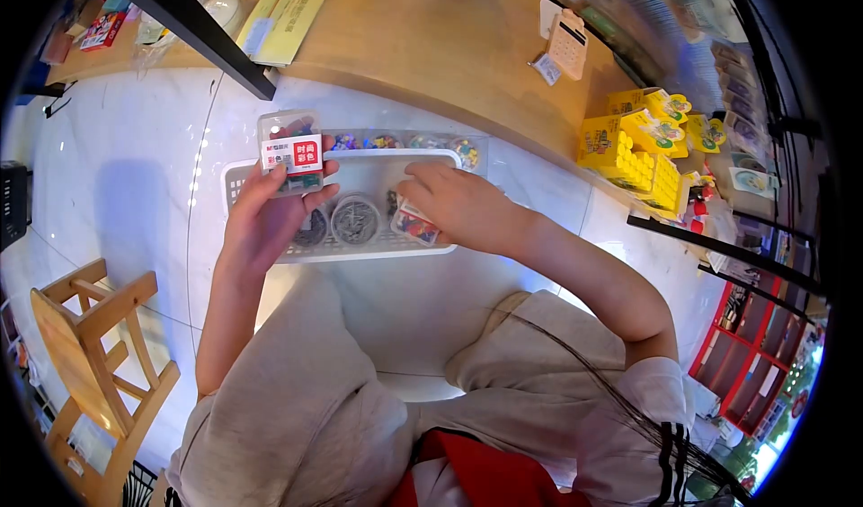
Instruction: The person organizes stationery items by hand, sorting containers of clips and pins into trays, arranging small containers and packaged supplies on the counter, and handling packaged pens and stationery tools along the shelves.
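My left hand [270,206] is closed around a clear plastic box [290,134] with a red and white label and red and green pieces inside. It is held up over the left end of a white plastic basket [243,173]. At the basket's right side my right hand [454,203] grips a second small clear box [414,226] holding red and blue pieces; its fingers partly cover it. Between the hands, a round tub of grey metal pieces [355,220] sits in the basket, with another dark-filled tub [311,226] beside it, partly behind my left hand.
Behind the basket is a clear tray of colourful small items [385,141]. A wooden counter [413,48] runs across the back, with a pink calculator-like object [567,44] and yellow display boxes [638,152]. A wooden chair [103,354] stands left; a black metal post [193,26] is near the basket.
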### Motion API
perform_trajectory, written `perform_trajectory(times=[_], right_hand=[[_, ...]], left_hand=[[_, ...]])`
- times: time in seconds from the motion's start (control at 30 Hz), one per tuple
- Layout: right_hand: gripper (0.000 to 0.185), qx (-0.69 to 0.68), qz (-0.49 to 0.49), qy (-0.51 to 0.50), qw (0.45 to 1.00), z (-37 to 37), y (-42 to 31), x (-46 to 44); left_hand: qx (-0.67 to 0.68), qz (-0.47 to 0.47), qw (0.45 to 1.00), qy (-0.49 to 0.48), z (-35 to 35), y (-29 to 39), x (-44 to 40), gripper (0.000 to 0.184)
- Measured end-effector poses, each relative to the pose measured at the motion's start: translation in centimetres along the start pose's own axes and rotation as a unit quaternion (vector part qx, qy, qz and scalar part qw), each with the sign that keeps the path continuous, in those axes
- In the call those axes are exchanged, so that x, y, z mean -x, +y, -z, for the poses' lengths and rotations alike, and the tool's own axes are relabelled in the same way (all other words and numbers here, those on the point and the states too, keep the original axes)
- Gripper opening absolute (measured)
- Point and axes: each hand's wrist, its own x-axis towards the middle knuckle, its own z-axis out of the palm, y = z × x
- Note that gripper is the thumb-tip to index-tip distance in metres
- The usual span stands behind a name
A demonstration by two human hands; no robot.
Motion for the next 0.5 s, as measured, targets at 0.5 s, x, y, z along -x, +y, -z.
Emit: perform_trajectory(times=[0.5], right_hand=[[0.061,-0.146,0.008,0.189,0.971,2.7,-2.8,-3.6]], left_hand=[[-0.002,0.112,0.99,-0.082,-1.7,-2.6,-0.2,0.068]])
